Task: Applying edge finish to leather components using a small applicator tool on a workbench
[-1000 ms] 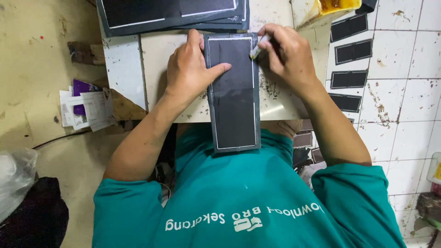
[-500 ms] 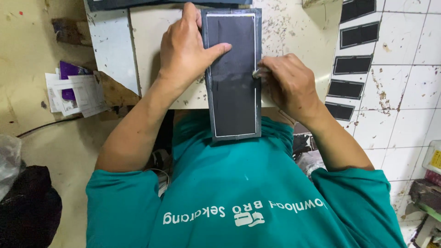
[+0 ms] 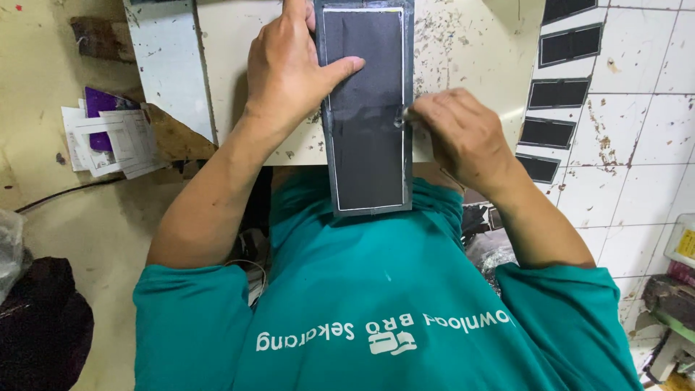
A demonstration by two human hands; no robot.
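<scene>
I log the head view. A long dark rectangular sheet (image 3: 365, 108), with a pale line traced just inside its border, lies lengthwise on the counter (image 3: 470, 51). Its near end hangs past the counter's near edge, over the green shirt (image 3: 376, 304).

Left hand (image 3: 289, 72): laid flat on the sheet's left side, palm on the counter beside it and thumb stretched across the dark face. The fingers (image 3: 297, 11) are spread, not clenched, and press the sheet down near the far edge of the frame.

Right hand (image 3: 463, 134): at the sheet's right edge, about halfway along. The fingers are curled tight around a small tool (image 3: 400, 119). Only its greyish tip shows, touching the sheet on the pale line. I cannot tell what kind of tool it is.

The counter top is pale and flecked with dark marks and scratches. A lighter panel (image 3: 170, 65) sits along its left edge.

On the tiled floor (image 3: 637, 108) to the right, a column of small dark rectangular pieces (image 3: 554, 93) lies in a row, apart from one another. To the left, on the bare floor, lies a loose pile of papers (image 3: 108, 137) with a purple one among them. A dark bundle (image 3: 43, 326) occupies the lower left corner.

I see no containers with contents I can make out.
</scene>
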